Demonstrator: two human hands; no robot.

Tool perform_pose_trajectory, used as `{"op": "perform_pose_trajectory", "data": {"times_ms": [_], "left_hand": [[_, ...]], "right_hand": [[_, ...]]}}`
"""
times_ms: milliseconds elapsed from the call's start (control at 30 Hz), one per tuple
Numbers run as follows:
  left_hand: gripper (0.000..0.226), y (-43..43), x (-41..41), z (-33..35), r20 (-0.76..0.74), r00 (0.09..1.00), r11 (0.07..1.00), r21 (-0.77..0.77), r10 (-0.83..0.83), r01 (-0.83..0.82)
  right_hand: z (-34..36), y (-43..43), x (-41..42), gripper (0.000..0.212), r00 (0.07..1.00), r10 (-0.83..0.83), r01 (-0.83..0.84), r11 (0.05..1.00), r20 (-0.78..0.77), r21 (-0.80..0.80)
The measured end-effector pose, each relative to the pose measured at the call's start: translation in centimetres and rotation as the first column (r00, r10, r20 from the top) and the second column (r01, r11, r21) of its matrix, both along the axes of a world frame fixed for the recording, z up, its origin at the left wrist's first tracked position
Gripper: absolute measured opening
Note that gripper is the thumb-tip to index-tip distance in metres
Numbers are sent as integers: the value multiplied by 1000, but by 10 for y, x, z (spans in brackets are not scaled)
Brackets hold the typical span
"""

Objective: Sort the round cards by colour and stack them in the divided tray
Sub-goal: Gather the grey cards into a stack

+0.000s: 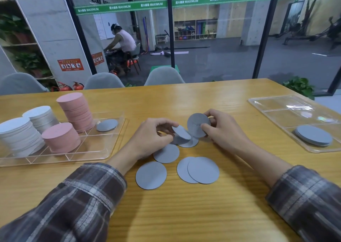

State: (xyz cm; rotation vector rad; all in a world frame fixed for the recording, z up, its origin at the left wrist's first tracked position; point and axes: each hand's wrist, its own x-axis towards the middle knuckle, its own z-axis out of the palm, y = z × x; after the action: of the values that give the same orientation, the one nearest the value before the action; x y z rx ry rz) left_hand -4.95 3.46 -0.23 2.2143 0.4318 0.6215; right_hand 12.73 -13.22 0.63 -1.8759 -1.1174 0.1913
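Several grey round cards point(203, 169) lie loose on the wooden table in front of me. My right hand point(224, 131) holds one grey card point(197, 124) upright by its edge. My left hand point(153, 136) pinches another grey card point(181, 132), tilted, just above the pile. The divided tray point(103, 149) at the left holds two pink stacks point(76, 110), two white stacks point(18, 134) and a single grey card point(107, 125) in a far compartment.
A second clear tray point(276, 108) at the right holds a low stack of grey cards point(313, 135). Grey chairs point(164, 75) stand behind the table's far edge, before a glass wall. A plant point(299, 85) sits past the right corner.
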Motion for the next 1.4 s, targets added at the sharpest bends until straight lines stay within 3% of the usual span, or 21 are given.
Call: {"op": "perform_pose_trajectory", "data": {"times_ms": [67,267,533,633,900,1067,1233,1333,1400], "left_hand": [[40,0,-1,1,4,1000,1000,19,-21,21],[6,3,2,0,146,984,994,33,102,-108],[7,1,3,-4,113,986,989,-86,126,-117],[7,-2,4,-3,117,987,977,-195,113,-88],[20,-11,8,-1,76,988,936,-336,137,-104],[25,-15,11,-1,63,981,965,-201,184,-168],[16,-11,10,-6,27,979,940,275,204,-203],[53,-4,6,-10,-187,966,931,351,177,-103],[62,-3,3,-9,-222,962,938,338,158,-76]], "right_hand": [[-1,0,-1,15,999,14,-15,1000,38,13],[-3,0,-1,15,995,82,-82,997,50,-4],[-1,2,-6,22,988,134,-135,991,-75,-5],[1,2,-10,22,985,128,-128,992,-115,7],[2,6,-15,16,926,170,-153,985,-337,76],[-2,7,-16,19,935,220,-209,976,-278,69],[-7,7,-6,10,996,88,-89,996,24,14],[-10,8,-1,14,996,12,-13,1000,91,8],[-10,9,0,13,996,0,0,1000,92,4]]}}
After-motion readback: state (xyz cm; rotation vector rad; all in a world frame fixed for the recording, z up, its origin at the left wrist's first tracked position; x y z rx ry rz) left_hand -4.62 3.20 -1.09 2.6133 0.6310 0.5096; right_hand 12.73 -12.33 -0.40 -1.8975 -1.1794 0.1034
